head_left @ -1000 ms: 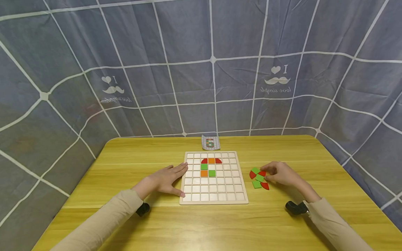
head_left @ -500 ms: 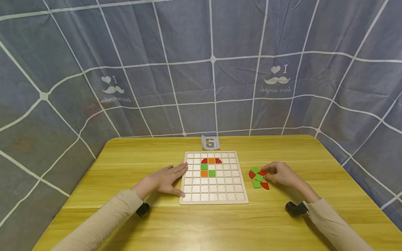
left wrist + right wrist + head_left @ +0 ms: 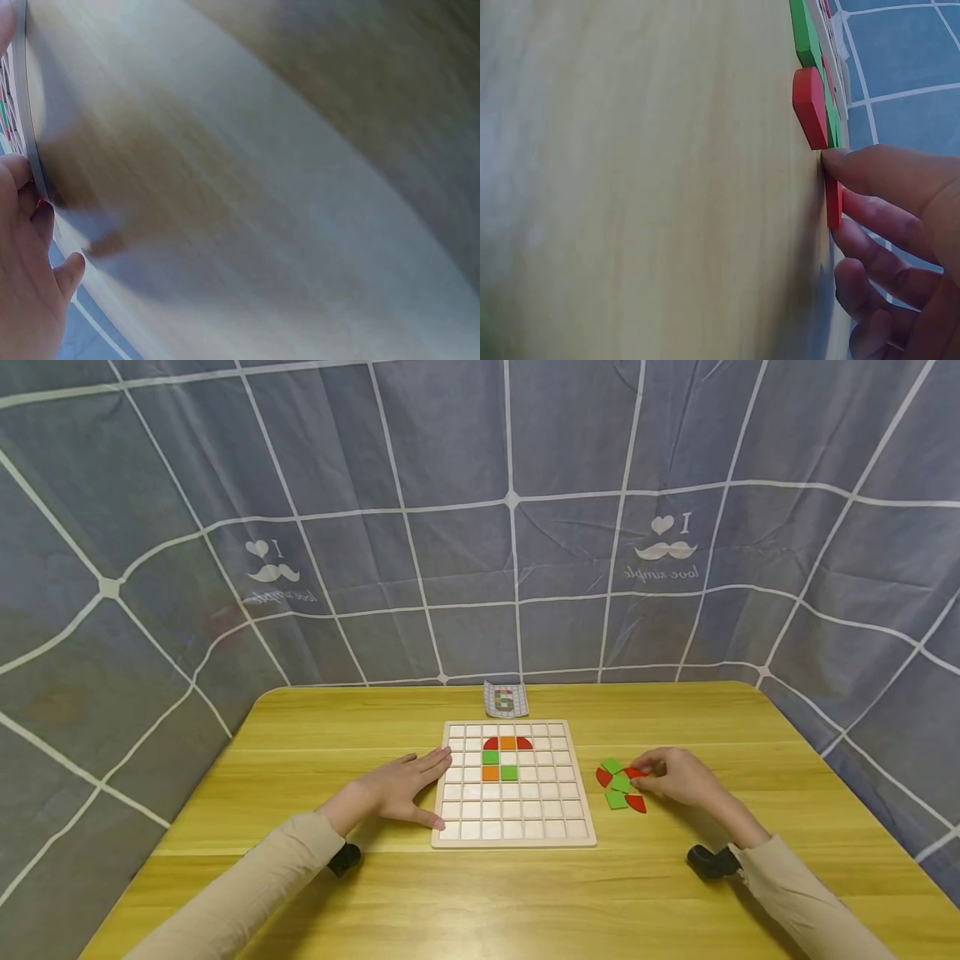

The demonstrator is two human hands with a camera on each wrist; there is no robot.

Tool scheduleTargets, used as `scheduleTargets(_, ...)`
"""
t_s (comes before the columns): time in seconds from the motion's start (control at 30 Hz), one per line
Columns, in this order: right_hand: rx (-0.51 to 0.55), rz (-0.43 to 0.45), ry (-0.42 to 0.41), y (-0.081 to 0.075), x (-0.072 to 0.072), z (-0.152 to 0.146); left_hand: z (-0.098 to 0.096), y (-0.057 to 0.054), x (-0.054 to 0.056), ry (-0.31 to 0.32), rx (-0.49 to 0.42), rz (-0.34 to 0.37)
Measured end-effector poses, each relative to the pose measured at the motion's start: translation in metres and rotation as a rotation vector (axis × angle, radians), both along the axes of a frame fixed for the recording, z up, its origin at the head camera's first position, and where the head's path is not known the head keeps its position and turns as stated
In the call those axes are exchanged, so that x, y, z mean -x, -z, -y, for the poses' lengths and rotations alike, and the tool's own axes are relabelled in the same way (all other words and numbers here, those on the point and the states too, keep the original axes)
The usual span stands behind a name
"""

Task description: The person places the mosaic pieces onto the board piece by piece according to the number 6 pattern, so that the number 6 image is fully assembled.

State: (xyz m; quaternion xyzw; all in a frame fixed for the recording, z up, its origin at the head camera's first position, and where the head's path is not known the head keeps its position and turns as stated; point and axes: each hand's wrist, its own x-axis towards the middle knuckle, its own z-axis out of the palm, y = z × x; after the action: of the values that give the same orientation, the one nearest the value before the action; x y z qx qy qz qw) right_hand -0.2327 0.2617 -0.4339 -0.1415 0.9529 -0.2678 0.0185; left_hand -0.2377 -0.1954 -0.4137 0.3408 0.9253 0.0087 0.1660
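Observation:
A wooden grid board (image 3: 517, 843) lies on the table with red, orange and green tiles in some cells near its upper middle. Spread fingers of my left hand (image 3: 401, 789) rest on the board's left edge. To the right of the board is a small cluster of green square tiles (image 3: 617, 799) and red quarter-circle tiles (image 3: 636, 804). At its right side my right hand (image 3: 678, 777) pinches one red quarter-circle tile (image 3: 834, 201) between thumb and fingers, seen edge-on in the right wrist view. That tile is partly hidden by the fingers in the head view.
Behind the board lies a small paper card (image 3: 506, 700) printed with a coloured grid pattern. A grey curtain (image 3: 465, 552) with white lines hangs along the back and sides of the yellow wooden table (image 3: 480, 902).
My right hand has shifted slightly right, and the red quarter-circle tile at its fingertips has come a little away from the cluster. The left hand stays on the board's edge.

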Motion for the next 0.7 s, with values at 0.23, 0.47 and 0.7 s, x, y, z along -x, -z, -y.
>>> scheduleTargets(0.23, -0.016, -0.014, 0.009, -0.0008, 0.0009, -0.0009, -0.001, 0.0003, -0.0001, 0.004, -0.008, -0.003)
scheduleTargets(0.47, -0.021, -0.024, 0.046, -0.004, -0.0001, -0.0006, -0.0005, -0.0007, 0.0001, 0.001, -0.012, 0.0)
scheduleTargets(0.7, -0.024, -0.056, 0.091, -0.0073, -0.0028, 0.0037, -0.001, -0.0017, -0.0006, 0.004, -0.011, 0.004)
